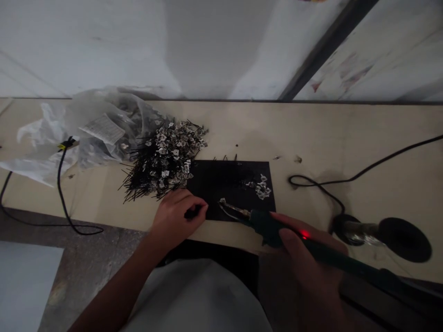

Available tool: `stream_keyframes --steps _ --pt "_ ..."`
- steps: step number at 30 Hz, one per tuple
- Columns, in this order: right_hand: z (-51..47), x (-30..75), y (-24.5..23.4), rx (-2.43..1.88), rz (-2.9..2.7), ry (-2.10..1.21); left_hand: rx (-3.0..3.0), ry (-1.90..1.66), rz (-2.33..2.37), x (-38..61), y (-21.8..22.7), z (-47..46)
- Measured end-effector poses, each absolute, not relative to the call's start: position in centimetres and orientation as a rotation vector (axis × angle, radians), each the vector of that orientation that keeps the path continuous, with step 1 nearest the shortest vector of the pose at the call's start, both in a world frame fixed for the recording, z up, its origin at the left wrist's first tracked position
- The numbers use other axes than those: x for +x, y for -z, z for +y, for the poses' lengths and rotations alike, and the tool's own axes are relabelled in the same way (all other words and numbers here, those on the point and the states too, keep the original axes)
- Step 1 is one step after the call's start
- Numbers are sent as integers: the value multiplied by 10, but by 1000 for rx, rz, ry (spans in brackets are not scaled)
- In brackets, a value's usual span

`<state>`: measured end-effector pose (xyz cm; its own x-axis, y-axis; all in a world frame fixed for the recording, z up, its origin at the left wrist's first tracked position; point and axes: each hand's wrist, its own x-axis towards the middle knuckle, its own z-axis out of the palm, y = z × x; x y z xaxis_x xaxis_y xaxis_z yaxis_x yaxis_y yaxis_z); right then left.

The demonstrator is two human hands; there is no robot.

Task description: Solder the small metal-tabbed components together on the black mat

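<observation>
My right hand (pixel 311 263) is wrapped round a dark green soldering iron (pixel 268 226) with a lit red light. Its metal tip points left over a black mat (pixel 214 184). Right at the tip is a small silvery metal tab (pixel 222 201); whether they touch I cannot tell. At the mat's left edge, my left hand (pixel 182 212) is closed, thumb and forefinger pinched together; what lies between them is too small to make out. Behind that hand spreads a heap of short black wires with metal tabs (pixel 166 157). A small cluster of metal tabs (pixel 263 188) lies on the mat's right side.
A clear plastic bag (pixel 107 124) with a paper label lies at the left. Black cables (pixel 62 184) (pixel 321 182) run along both sides of the table. A spool of solder wire (pixel 380 235) stands at the right. A wall (pixel 214 50) borders the table's back.
</observation>
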<state>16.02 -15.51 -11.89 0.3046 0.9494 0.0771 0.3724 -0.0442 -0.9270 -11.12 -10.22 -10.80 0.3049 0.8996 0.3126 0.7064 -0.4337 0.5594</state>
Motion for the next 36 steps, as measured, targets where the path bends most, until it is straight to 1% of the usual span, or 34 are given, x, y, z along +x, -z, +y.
stream_keyframes --steps 8,19,36 --pt "-157 153 111 -1723 -1165 -736 2250 -824 1459 -112 109 -103" --pt "-156 146 105 -1716 -1047 -780 2250 -816 1461 -111 107 -102" --pt "-157 155 117 -1717 -1102 -744 2265 -797 1473 -112 109 -101"
